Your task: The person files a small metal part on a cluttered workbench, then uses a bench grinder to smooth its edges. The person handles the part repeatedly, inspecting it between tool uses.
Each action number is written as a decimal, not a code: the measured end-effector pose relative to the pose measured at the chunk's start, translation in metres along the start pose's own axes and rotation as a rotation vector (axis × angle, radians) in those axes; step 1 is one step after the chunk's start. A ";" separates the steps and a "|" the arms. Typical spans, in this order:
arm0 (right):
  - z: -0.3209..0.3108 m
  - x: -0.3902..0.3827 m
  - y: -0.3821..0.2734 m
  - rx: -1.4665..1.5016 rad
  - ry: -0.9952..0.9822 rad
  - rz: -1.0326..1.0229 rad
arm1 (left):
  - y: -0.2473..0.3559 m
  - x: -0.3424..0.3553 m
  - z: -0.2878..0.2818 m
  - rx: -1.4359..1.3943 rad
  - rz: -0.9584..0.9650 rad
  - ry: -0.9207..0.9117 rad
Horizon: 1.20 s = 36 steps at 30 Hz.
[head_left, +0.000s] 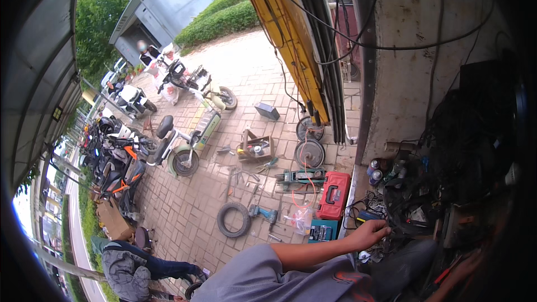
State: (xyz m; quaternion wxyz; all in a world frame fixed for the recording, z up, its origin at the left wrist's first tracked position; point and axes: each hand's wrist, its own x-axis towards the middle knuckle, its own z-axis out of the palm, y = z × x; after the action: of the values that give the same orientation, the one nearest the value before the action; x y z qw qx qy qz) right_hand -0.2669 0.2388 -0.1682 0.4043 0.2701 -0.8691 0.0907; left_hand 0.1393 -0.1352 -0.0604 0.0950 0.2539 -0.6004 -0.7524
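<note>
My left hand point(376, 230) reaches over a dark heap of cables and parts point(411, 212) at the lower right, fingers curled together; whatever they may hold is too small to make out. My right hand point(469, 263) is in shadow near the lower right rim, beside a red-handled tool point(444, 273); its grip is unclear. Left of the heap are a red toolbox point(334, 196), a teal case point(321, 232) and a clear plastic bag point(301, 219).
On the paving lie a tyre point(234, 206), cordless drill point(260, 213), wooden tool crate point(256, 159) and wheels point(309, 152). Scooters point(184, 162) stand left. A person in jeans point(162, 265) bends at lower left; others point(148, 53) are farther back. A yellow post point(299, 78) carries hanging cables.
</note>
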 end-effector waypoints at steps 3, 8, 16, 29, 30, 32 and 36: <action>-0.041 -0.024 -0.177 1.221 -0.715 0.759 | 0.003 -0.013 -0.011 0.031 0.088 0.122; -0.155 -0.013 -0.396 1.483 -0.952 0.395 | 0.004 -0.039 -0.027 0.112 0.181 0.356; -0.218 0.044 -0.453 1.319 -0.638 -0.097 | 0.027 -0.064 -0.038 0.342 0.366 0.499; -0.227 0.107 -0.425 1.157 -0.421 -0.085 | 0.080 -0.051 -0.031 0.114 0.380 0.444; -0.225 0.104 -0.422 1.224 -0.321 -0.163 | 0.080 -0.051 -0.028 0.100 0.366 0.417; -0.217 0.104 -0.420 1.143 -0.367 -0.089 | 0.083 -0.050 -0.026 0.113 0.373 0.392; -0.217 0.108 -0.418 1.165 -0.365 -0.076 | 0.086 -0.052 -0.027 0.138 0.345 0.375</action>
State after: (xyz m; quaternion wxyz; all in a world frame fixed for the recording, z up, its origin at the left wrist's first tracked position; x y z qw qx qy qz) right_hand 0.0447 -0.0726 0.0303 0.0378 0.4887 -0.7216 0.4889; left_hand 0.1828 -0.1577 0.0314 0.3140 0.2886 -0.6566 -0.6222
